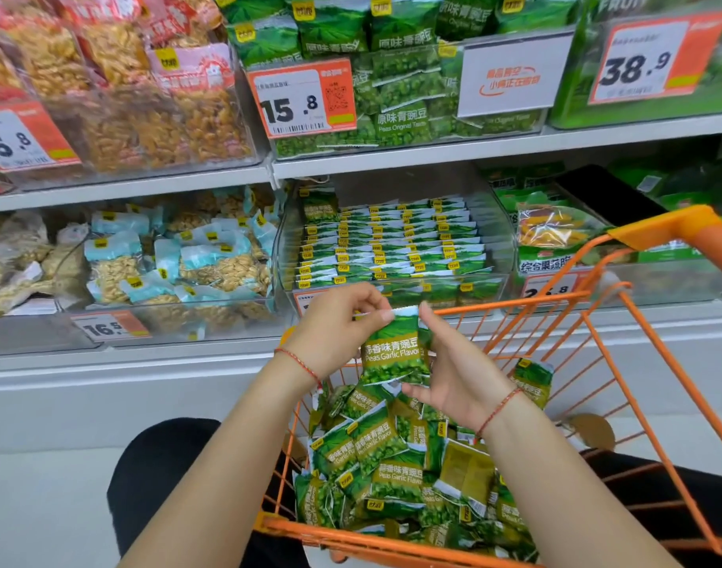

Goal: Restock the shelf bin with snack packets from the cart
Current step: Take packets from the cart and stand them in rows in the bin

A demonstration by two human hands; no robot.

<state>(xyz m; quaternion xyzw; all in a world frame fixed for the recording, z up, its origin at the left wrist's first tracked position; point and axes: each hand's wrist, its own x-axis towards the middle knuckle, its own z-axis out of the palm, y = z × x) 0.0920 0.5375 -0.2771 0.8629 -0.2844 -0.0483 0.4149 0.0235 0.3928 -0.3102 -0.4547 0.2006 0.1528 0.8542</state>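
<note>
Both hands are pinching one garlic pea packet (396,352) over the cart (556,309), left hand (334,321) at its top seam, right hand (445,371) cradling its side; probably light, crinkly, slippery film, so sealed edges are looking like the best hold.

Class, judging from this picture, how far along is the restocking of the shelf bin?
Done: the clear bin already holds neat rows of green packets. In hand: the left hand and right hand hold one garlic pea packet above the cart. Left: a heap of packets remains inside it.
</note>
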